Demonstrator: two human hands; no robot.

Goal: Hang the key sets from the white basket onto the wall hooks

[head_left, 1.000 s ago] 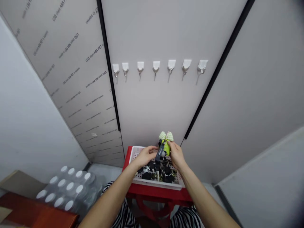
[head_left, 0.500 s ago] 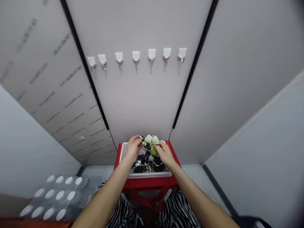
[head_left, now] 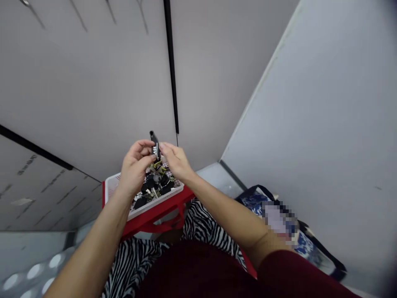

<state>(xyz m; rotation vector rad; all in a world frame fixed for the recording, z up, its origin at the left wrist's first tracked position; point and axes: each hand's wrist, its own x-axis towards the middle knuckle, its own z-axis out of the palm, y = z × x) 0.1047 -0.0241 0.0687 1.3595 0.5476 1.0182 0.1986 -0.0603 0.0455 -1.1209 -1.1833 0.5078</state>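
Above a white plastic basket [head_left: 164,199], my left hand [head_left: 133,165] pinches a black strap [head_left: 155,150] with white lettering between thumb and fingers. My right hand [head_left: 176,160] has its fingertips closed on the strap's right side. The strap's upper end is folded into a loop and sticks up past the fingers. Inside the basket lies a jumble of small keychain-like pieces [head_left: 157,179], black, yellow and silvery. My left hand and forearm hide part of the basket.
Under the basket is a red support [head_left: 145,221] with loop handles, in front of my zebra-striped trousers [head_left: 201,219]. Bottles with white caps [head_left: 34,271] stand at lower left. A blue-and-white patterned bag [head_left: 313,250] lies at right. Metal hooks [head_left: 34,14] hang on the wall.
The view has turned to the right. Both hands have risen from the basket's contents and come together on the black strap. The pale green checked bow is no longer in my right hand.
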